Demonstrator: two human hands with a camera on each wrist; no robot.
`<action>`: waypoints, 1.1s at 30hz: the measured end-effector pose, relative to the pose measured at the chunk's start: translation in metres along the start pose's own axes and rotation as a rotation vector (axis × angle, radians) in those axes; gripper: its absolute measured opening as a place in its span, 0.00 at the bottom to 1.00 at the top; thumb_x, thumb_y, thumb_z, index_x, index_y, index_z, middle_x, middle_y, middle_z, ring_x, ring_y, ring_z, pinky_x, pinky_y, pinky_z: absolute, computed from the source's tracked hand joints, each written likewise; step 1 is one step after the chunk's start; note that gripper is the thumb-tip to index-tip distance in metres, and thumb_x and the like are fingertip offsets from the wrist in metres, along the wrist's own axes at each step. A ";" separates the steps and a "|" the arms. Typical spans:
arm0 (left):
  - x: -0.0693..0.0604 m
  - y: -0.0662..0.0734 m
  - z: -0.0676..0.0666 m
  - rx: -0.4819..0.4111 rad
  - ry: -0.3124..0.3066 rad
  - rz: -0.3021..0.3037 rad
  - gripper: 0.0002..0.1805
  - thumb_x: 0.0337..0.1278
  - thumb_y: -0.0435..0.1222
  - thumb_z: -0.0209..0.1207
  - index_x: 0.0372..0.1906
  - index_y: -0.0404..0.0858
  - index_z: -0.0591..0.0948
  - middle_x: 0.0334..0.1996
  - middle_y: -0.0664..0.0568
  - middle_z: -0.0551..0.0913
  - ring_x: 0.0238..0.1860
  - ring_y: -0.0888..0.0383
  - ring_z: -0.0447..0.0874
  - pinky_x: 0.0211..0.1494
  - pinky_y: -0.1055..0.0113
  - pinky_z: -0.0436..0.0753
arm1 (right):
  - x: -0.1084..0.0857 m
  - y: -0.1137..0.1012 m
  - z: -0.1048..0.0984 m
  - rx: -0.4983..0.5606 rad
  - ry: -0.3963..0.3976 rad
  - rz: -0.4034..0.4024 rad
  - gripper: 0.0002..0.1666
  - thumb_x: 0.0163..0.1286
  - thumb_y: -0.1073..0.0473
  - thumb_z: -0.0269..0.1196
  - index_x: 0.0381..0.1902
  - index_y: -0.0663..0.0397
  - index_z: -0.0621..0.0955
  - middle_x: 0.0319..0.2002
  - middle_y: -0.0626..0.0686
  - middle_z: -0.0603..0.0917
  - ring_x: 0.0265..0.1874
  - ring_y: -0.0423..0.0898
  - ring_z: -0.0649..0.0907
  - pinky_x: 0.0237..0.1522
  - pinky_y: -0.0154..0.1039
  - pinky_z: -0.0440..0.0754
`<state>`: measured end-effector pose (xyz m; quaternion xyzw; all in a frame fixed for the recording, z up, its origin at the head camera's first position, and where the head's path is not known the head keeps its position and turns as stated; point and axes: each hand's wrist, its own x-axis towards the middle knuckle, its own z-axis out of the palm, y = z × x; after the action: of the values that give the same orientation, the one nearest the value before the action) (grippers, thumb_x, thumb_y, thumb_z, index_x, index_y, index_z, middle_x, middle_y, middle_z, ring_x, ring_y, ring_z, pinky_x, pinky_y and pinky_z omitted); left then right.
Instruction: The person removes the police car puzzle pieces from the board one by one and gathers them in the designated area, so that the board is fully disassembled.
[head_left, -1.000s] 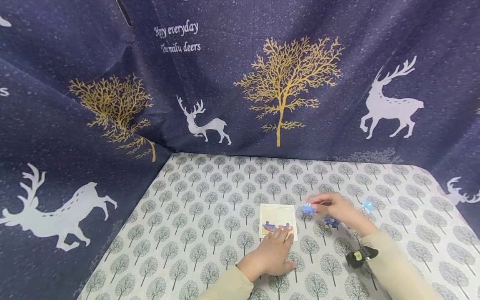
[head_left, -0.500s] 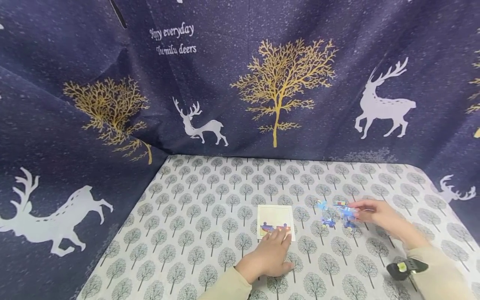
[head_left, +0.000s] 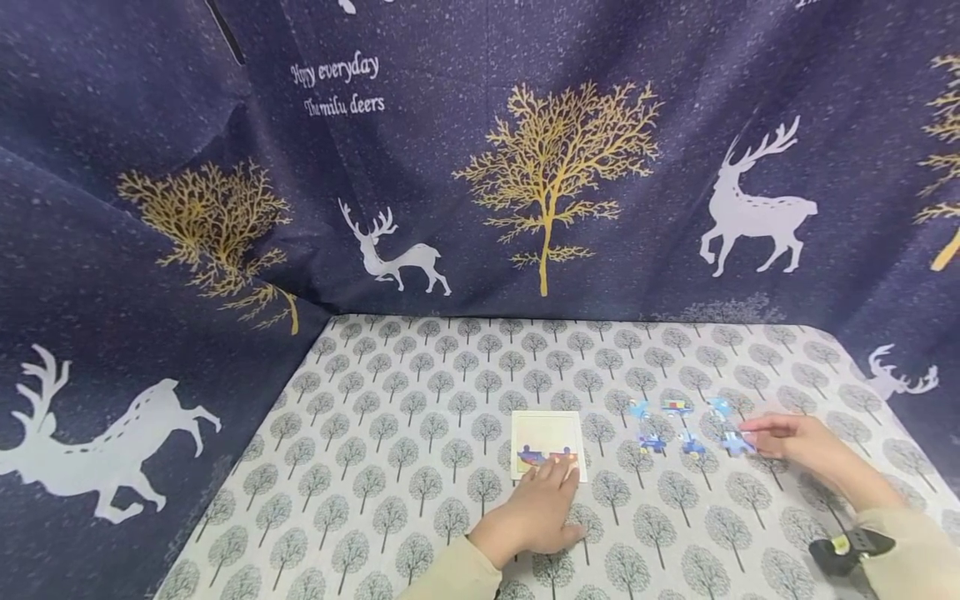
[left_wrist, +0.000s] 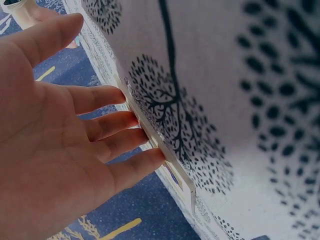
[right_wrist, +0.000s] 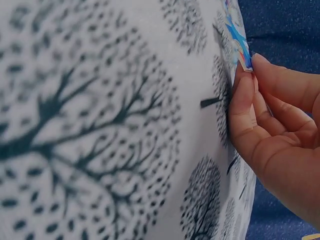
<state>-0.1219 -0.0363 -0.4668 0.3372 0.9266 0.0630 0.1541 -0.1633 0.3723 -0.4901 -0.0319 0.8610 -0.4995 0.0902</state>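
My left hand (head_left: 536, 510) lies with extended fingers on the lower edge of a small cream puzzle board (head_left: 537, 423). Along the board's bottom sit joined purple and yellow jigsaw pieces (head_left: 531, 457), partly covered by the fingers. In the left wrist view, the fingertips (left_wrist: 156, 156) touch the board's edge. My right hand (head_left: 806, 447) pinches a blue jigsaw piece (head_left: 737, 443) between thumb and finger at table level. The right wrist view shows this piece (right_wrist: 240, 42) held at one corner.
Several loose blue jigsaw pieces lie in two rows left of my right hand, among them one with red and yellow (head_left: 677, 406) and a light blue one (head_left: 637, 408). A tree-print cloth (head_left: 420, 450) covers the table. A dark deer-print curtain (head_left: 480, 167) hangs behind.
My right hand has moved rightward from beside the board, past the loose pieces, which now lie spread in rows. My left hand stays on the board. The head view has shifted slightly.
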 end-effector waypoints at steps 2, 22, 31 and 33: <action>0.000 0.000 0.001 0.002 0.006 -0.004 0.41 0.62 0.55 0.55 0.72 0.36 0.62 0.74 0.45 0.55 0.74 0.49 0.51 0.72 0.54 0.61 | -0.001 0.002 0.000 -0.007 0.016 0.013 0.18 0.65 0.66 0.62 0.48 0.77 0.78 0.39 0.54 0.87 0.33 0.34 0.84 0.37 0.31 0.84; 0.005 -0.003 -0.002 0.036 0.068 -0.003 0.36 0.62 0.55 0.55 0.69 0.38 0.68 0.70 0.48 0.63 0.70 0.51 0.59 0.68 0.53 0.68 | 0.001 -0.013 0.013 -0.437 0.197 -0.047 0.11 0.59 0.62 0.67 0.35 0.67 0.82 0.27 0.54 0.86 0.22 0.33 0.77 0.27 0.32 0.75; 0.003 -0.005 0.002 0.012 0.119 0.009 0.32 0.65 0.51 0.54 0.68 0.38 0.69 0.70 0.48 0.64 0.70 0.52 0.60 0.68 0.54 0.68 | 0.007 -0.039 0.038 -0.426 0.207 -0.239 0.07 0.62 0.65 0.65 0.38 0.62 0.84 0.30 0.56 0.86 0.24 0.29 0.78 0.26 0.32 0.78; 0.001 -0.004 0.003 0.013 0.120 0.013 0.33 0.65 0.51 0.54 0.68 0.36 0.69 0.70 0.46 0.63 0.71 0.51 0.60 0.69 0.55 0.67 | 0.010 -0.049 0.047 -0.409 0.182 -0.256 0.08 0.63 0.64 0.64 0.39 0.61 0.84 0.32 0.56 0.87 0.26 0.32 0.80 0.28 0.34 0.79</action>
<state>-0.1241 -0.0381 -0.4707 0.3399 0.9323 0.0781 0.0958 -0.1665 0.3060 -0.4721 -0.1130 0.9377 -0.3230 -0.0601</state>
